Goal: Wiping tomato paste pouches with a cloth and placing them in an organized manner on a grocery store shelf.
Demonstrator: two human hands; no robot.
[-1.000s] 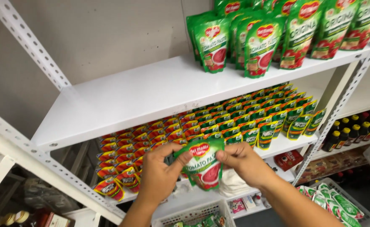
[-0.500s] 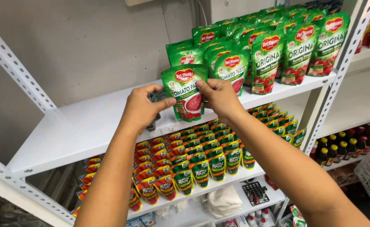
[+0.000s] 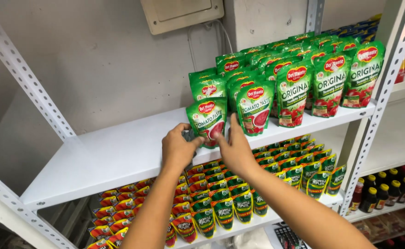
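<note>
Both hands (image 3: 207, 150) hold the tomato pouch (image 3: 207, 121) upright, front facing out.

1. There is 1 view only, from a camera worn on the person's head, so no second view shares any part of the scene.
2. It faces forward and slightly down at a white metal shelf (image 3: 119, 161) set against a grey wall (image 3: 96, 69), seen from a little above that shelf's surface.
3. It stands close: both forearms rise from the bottom edge, and the left hand (image 3: 178, 150) and right hand (image 3: 234, 150) sit near the frame's centre.
4. The frame is tilted, the shelf edge climbing from lower left to upper right.
5. The lower shelf (image 3: 258, 221) shows beneath, and neighbouring racks enter at the right edge.
</note>
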